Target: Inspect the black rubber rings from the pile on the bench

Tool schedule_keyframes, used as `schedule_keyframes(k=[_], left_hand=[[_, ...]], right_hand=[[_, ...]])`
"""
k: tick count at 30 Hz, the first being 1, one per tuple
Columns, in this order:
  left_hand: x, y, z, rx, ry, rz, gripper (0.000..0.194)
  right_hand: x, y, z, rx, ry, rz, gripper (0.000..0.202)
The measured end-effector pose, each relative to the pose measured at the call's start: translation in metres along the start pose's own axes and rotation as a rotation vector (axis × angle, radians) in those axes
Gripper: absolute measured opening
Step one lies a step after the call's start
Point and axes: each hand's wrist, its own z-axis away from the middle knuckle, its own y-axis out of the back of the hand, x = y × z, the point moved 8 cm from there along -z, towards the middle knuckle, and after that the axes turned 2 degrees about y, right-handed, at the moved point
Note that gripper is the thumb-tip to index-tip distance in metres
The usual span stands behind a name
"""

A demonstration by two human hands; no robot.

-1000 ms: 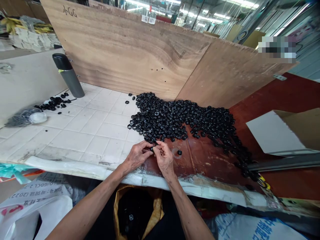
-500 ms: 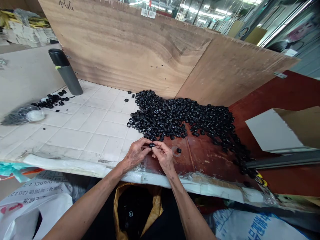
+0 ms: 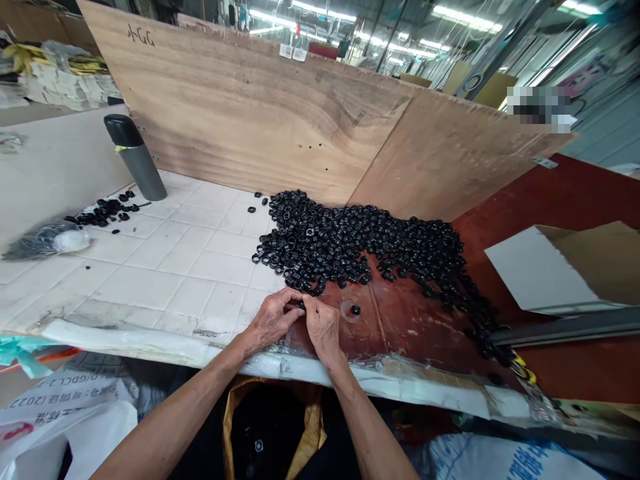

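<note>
A small black piece (image 3: 302, 305) sits at your fingertips, where your two hands meet near the front edge of the table (image 3: 200, 303). Your left hand (image 3: 273, 319) pinches it, thumb below and forefinger above, with a narrow gap behind the tips. Your right hand (image 3: 323, 327) is curled, its fingertips up against the same piece; whether they grip it or only touch it, you cannot tell, because those fingers cover most of it.

Half a second ago the piece shows plainly between both sets of fingertips; now just a dark bit is visible, and your right hand has turned so more of its back faces up.

Right beyond your fingertips begins a wide pile of black rings (image 3: 370, 233), spreading away to the right and blocking the way forward. Just right of your right hand lie a loose black piece (image 3: 355, 310) and a clear ring (image 3: 344, 313), touching or nearly so. Below your hands, between your forearms, a yellow-rimmed bag (image 3: 314, 430) gapes. Far left of your hands stand a bottle (image 3: 144, 175) and a plastic bag (image 3: 33, 240); far right, a cardboard box (image 3: 545, 270). Behind the pile rises a wooden board (image 3: 250, 120).
</note>
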Motion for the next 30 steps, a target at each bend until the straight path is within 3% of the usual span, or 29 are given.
schedule_keyframes(k=[4, 7, 9, 12, 14, 18, 23, 27, 30], left_hand=[[0.002, -0.005, 0.001, -0.052, -0.018, -0.032, 0.022], [-0.008, -0.003, 0.0, -0.022, 0.107, 0.098, 0.023], [-0.016, 0.0, 0.0, 0.03, 0.192, 0.205, 0.027], [-0.019, 0.003, 0.0, 0.057, 0.215, 0.295, 0.03], [-0.017, 0.004, 0.0, 0.047, 0.199, 0.28, 0.028], [-0.016, 0.005, 0.001, 0.058, 0.205, 0.248, 0.026], [-0.021, 0.006, 0.0, 0.078, 0.206, 0.258, 0.026], [-0.027, 0.006, 0.0, 0.085, 0.218, 0.256, 0.027], [-0.026, 0.004, 0.0, 0.05, 0.198, 0.271, 0.026]], right_hand=[[-0.001, 0.003, 0.0, 0.017, 0.007, 0.038, 0.052], [0.005, 0.017, 0.001, 0.091, -0.124, -0.089, 0.056], [0.005, 0.022, 0.002, 0.101, -0.175, -0.263, 0.041], [-0.008, 0.018, 0.0, 0.008, -0.08, -0.411, 0.03], [-0.014, 0.015, -0.001, -0.012, -0.005, -0.352, 0.021], [-0.008, 0.014, 0.001, 0.034, -0.03, -0.187, 0.045], [-0.013, 0.013, 0.003, -0.056, -0.027, -0.206, 0.05], [-0.016, 0.015, 0.0, -0.031, -0.009, -0.255, 0.024], [-0.01, 0.009, -0.001, -0.064, -0.07, -0.325, 0.024]])
